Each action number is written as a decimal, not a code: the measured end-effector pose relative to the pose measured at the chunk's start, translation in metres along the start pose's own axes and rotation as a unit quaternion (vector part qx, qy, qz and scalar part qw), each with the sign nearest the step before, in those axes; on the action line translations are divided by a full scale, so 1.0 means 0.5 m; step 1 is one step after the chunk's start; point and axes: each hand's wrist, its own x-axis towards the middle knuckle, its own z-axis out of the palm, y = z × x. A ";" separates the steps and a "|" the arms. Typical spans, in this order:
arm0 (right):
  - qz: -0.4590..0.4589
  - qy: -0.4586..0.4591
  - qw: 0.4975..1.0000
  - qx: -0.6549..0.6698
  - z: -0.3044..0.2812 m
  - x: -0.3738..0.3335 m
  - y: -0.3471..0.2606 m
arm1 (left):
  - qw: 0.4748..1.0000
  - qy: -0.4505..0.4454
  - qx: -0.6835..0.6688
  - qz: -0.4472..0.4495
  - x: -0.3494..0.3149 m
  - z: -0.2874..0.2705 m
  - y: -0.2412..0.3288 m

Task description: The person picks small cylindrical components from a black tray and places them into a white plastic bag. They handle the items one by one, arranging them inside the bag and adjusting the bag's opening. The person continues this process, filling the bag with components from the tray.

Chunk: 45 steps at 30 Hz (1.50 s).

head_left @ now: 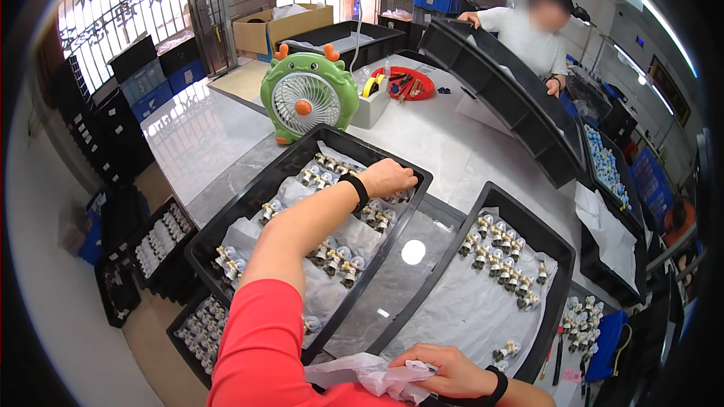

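Finds at the far left a stack of blue crates (pixel 149 87) near a barred window, and nearer, on the same side, black trays filled with rows of small pieces. Has, further right on the table, a black left tray (pixel 362 147), set at a slant, lined with white sheets and bearing rows of small white, gold and dark pieces (pixel 332 256). Shows just beyond it, on the far side, a green fan (pixel 305 102) with an orange hub. Reaches across that tray with the left hand (pixel 388 178), fingers curled downward at the far right corner, close to pieces; cannot tell whether pinching one or not. Grasps, on the near side, a crumpled white sheet (pixel 369 373) in the right hand (pixel 452 373), low between both trays. Sees on the far side a red basket (pixel 412 84) of tools. Has to the right a black right tray (pixel 532 224) with similar pieces grouped toward its far end and a few near its near right side. Faces, at far right, a co-worker (pixel 528 45) gripping a tilted black tray (pixel 513 117) with both hands.
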 end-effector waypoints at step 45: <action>0.031 0.083 0.987 0.136 -0.002 0.003 0.055 | 0.842 0.148 -0.432 -0.288 0.003 -0.009 0.045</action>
